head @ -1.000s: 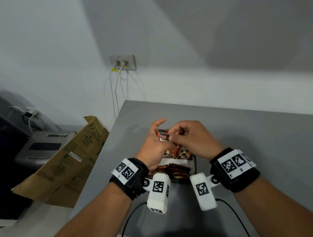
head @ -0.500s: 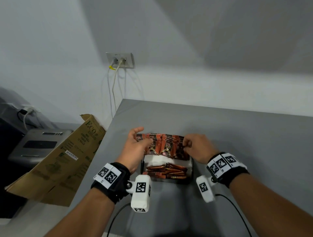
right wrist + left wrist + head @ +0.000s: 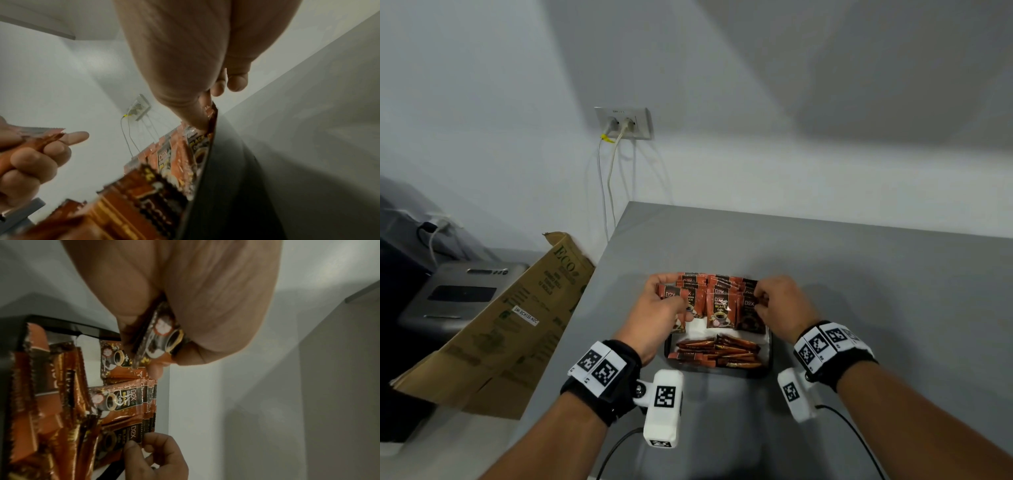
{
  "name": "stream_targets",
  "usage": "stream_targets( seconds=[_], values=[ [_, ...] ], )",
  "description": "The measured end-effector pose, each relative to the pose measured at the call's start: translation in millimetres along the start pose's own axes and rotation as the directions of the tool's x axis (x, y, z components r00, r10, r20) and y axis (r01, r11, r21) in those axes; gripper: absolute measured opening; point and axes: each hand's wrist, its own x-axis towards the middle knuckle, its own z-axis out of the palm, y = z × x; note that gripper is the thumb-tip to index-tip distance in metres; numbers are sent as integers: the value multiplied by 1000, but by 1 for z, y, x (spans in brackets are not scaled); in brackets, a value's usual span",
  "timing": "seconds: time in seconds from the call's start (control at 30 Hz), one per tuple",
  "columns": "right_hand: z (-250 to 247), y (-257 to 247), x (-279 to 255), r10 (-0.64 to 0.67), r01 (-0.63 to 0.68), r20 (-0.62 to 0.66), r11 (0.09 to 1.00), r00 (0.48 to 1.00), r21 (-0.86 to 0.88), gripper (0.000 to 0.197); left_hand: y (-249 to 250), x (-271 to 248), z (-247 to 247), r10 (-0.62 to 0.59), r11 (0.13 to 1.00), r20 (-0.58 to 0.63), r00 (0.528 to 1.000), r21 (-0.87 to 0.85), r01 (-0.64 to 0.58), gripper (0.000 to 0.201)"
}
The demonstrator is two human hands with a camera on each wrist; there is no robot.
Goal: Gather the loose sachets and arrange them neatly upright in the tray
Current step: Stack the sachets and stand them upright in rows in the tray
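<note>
A black tray (image 3: 667, 346) sits on the grey table. Orange-brown coffee sachets (image 3: 719, 306) stand upright in a row along its far side. Several thin stick sachets (image 3: 717, 353) lie flat in its near part. My left hand (image 3: 666, 301) grips a small stack of sachets (image 3: 162, 337) at the row's left end, thumb in front. My right hand (image 3: 765, 301) pinches the top of the rightmost sachet (image 3: 750, 308), seen also in the left wrist view as the right hand (image 3: 144, 444) on a sachet's edge.
A flattened cardboard box (image 3: 517, 315) leans off the table's left edge beside a grey device (image 3: 462, 294). A wall socket (image 3: 625, 122) with two cables is behind. Wrist camera cables (image 3: 849, 431) trail over the near table.
Both hands came down and apart from a raised, joined hold over the tray. The sachets now stand spread in a row, with a hand at each end.
</note>
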Motion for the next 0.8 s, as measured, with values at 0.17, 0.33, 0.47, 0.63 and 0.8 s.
stream_targets(
  seconds=[0.17, 0.33, 0.47, 0.63, 0.8],
  values=[
    [-36, -33, -12, -92, 109, -82, 968, 992, 228, 15, 6, -2, 14, 47, 998, 123, 991, 28, -51, 57],
    [-63, -80, -15, -212, 152, 50, 828, 976, 540, 20, 15, -1, 32, 127, 991, 214, 969, 24, -135, 73],
    [-67, -80, -1, -154, 139, -3, 885, 988, 443, 12, 18, 5, 28, 123, 991, 125, 985, 30, -127, 69],
    [-48, -63, 14, -32, 1, 117, 966, 993, 260, 11, 9, 11, 1, 66, 997, -87, 994, 48, -62, 46],
    [-16, -69, 18, -33, 37, 275, 999, 961, -8, 17, 2, 4, -12, 41, 996, -74, 996, 83, -35, 41]
  ],
)
